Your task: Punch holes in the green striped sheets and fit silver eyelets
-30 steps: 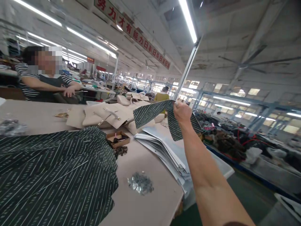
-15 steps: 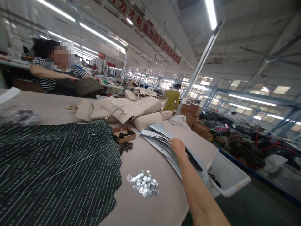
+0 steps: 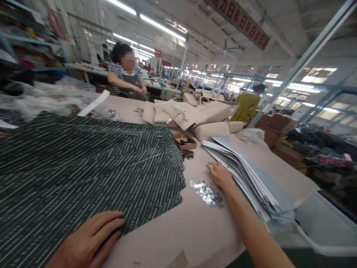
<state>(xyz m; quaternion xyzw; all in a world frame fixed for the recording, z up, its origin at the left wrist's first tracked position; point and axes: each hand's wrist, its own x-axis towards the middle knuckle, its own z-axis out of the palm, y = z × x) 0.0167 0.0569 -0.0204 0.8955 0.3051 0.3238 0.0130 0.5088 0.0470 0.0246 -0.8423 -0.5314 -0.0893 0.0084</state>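
Note:
My left hand (image 3: 89, 238) lies flat with fingers stretched on the near edge of a stack of dark green striped fabric pieces (image 3: 83, 167) that covers the left of the table. My right hand (image 3: 221, 174) rests on the beige tabletop (image 3: 181, 230) with its fingers apart and holds nothing. It sits between a small heap of silver metal discs (image 3: 208, 192) and a fanned stack of grey-blue sheets (image 3: 248, 175), touching the stack's left edge.
Beige handbags (image 3: 189, 113) are piled at the table's far end, near a small brown box (image 3: 185, 141) and dark studs (image 3: 187, 153). A seated person in stripes (image 3: 125, 80) works behind. Another in yellow (image 3: 247, 106) stands farther off. A white bin (image 3: 326, 223) sits at the table's right.
My right hand, which held up a striped piece a second ago, has come down empty beside the grey sheets. The view swung left and down, bringing my left hand into sight.

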